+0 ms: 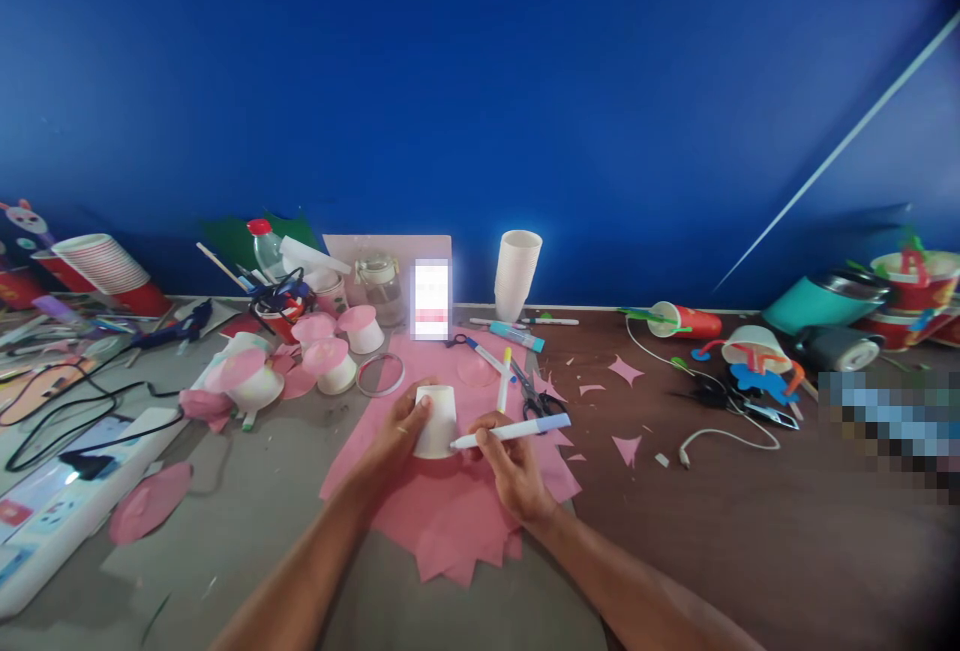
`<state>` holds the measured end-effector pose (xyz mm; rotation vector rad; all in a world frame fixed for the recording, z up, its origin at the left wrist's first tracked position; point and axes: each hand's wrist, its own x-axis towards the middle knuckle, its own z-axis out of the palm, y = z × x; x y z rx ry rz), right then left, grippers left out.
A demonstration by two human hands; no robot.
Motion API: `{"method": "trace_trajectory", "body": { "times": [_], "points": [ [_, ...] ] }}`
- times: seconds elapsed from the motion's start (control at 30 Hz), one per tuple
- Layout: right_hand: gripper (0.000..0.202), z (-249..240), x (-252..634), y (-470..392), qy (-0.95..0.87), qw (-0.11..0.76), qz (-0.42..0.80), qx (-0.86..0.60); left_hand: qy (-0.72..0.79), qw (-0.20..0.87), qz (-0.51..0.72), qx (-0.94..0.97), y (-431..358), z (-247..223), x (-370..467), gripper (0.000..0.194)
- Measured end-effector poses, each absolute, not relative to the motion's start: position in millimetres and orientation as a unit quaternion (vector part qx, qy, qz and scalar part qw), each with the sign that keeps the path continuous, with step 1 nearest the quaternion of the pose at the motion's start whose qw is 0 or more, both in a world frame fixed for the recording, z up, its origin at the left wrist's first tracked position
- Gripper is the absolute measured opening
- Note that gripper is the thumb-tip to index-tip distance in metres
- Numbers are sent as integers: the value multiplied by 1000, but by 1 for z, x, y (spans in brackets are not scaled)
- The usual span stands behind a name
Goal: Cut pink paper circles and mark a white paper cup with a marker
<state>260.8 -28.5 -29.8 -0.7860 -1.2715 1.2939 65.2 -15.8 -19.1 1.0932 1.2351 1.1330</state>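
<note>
A white paper cup (pixel 435 431) is held upside down by my left hand (pixel 401 423), its fingers closed around the cup's left side. My right hand (pixel 514 466) grips a white marker (pixel 517 429) with a pale blue end. The marker's tip is at the lower right of the cup; whether it touches cannot be made out. Both hands are above layered pink paper (pixel 457 521). Just right of them lie black-handled scissors (pixel 534 396), a yellow-capped marker (pixel 504 381) and a blue-and-white pen (pixel 487 359).
White cups wearing pink discs (pixel 330 363) stand to the left, near a roll of tape (pixel 380 374). A power strip (pixel 67 501) with black cables is at far left. Behind stand stacked white cups (pixel 517 271) and a bright phone screen (pixel 431 299). Pink scraps (pixel 626 449) and a white cable (pixel 727 431) lie right.
</note>
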Motion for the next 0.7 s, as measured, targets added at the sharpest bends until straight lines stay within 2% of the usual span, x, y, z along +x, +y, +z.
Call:
{"method": "trace_trajectory", "body": {
  "times": [0.17, 0.4, 0.7],
  "points": [
    [57, -31, 259, -30, -559, 540, 541, -322, 517, 541, 478, 459, -15, -20, 64, 88],
    [60, -33, 261, -27, -522, 571, 534, -342, 521, 542, 480, 452, -15, -23, 63, 81],
    [59, -33, 257, -29, -546, 547, 540, -334, 521, 544, 488, 441, -15, -21, 65, 83]
  ]
}}
